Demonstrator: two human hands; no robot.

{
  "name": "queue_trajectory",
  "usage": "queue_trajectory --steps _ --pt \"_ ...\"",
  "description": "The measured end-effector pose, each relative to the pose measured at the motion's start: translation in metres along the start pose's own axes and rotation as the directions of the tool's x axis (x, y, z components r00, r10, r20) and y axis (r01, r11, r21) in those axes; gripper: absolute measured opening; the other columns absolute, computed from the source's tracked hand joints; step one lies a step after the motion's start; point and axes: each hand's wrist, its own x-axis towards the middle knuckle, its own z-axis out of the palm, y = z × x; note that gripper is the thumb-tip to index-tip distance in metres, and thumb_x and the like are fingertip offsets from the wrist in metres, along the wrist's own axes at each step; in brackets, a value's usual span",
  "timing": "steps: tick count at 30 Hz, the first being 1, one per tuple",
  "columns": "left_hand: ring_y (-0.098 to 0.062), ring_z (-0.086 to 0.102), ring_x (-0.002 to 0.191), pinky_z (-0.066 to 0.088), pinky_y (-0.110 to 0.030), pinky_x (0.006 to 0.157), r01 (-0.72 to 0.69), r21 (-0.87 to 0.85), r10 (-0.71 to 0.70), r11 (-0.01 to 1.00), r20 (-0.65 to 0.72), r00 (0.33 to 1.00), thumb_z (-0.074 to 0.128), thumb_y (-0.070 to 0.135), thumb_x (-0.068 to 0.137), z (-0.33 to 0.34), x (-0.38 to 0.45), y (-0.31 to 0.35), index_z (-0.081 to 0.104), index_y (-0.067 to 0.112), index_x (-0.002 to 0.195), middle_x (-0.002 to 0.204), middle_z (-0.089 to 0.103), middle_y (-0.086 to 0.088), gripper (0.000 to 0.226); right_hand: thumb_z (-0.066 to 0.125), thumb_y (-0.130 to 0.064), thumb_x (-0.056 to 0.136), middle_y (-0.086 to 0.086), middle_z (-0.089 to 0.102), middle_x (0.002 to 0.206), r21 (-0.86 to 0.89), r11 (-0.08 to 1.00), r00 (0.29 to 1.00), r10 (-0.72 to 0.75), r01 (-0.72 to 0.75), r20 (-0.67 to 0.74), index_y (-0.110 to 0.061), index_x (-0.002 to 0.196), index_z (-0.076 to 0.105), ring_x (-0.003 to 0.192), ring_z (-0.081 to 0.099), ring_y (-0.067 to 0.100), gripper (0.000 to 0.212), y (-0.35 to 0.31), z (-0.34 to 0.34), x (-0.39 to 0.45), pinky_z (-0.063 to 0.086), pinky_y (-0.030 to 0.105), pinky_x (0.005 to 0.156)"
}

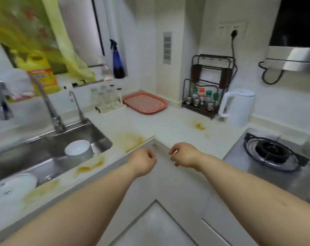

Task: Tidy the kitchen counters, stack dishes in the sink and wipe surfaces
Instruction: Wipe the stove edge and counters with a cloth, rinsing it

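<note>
Hands (161, 157) are hovering loosely curled and empty over the counter (168, 126) corner (bowls (77, 148) already sitting in the sink (44, 139)), seemingly readying to wipe the stains (129, 139).

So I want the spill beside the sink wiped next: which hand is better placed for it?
Probably the left hand: it hovers nearer the orange stains along the sink edge. The right hand is over toward the stove. Neither holds a cloth.

Home kitchen: steel sink (49, 150), gas burner (272, 150), kettle (238, 107), spice rack (206, 96).
</note>
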Motion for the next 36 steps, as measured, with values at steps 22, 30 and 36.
queue_trajectory --steps 22,30,36 --pt "-0.018 0.059 0.091 0.046 -0.025 0.081 0.434 -0.195 -0.474 0.88 -0.426 0.77 0.058 0.021 0.088 -0.282 -0.003 -0.296 0.061 0.021 0.088 0.095 0.065 0.0 0.003 0.06 -0.021 0.088 0.008 0.054 0.134 -0.085 0.831 0.801 -0.495 0.549 0.336 -0.015 0.139 0.042 0.118 0.056 0.025 0.054 -0.371 0.237 0.162 0.044 0.03 0.098" --pt "-0.027 0.052 0.119 0.041 -0.029 0.099 0.522 -0.167 -0.511 0.837 -0.578 0.636 0.058 0.023 0.088 -0.356 0.098 -0.326 0.056 0.018 0.124 0.131 0.053 -0.008 0.037 0.062 -0.014 0.084 0.013 0.055 0.128 0.164 0.814 0.801 -0.579 0.557 0.151 -0.012 0.138 0.033 0.116 0.054 0.032 0.061 -0.459 0.224 0.274 0.044 0.033 0.092" --pt "-0.033 0.041 0.122 0.035 -0.038 0.102 0.555 -0.123 -0.438 0.823 -0.759 0.482 0.051 0.024 0.089 -0.406 0.162 -0.342 0.04 0.021 0.136 0.131 0.047 -0.011 0.049 0.062 -0.024 0.079 0.008 0.059 0.115 0.469 0.762 0.845 -0.532 0.447 0.06 -0.018 0.128 0.043 0.105 0.06 0.031 0.053 -0.524 0.227 0.352 0.052 0.048 0.091"
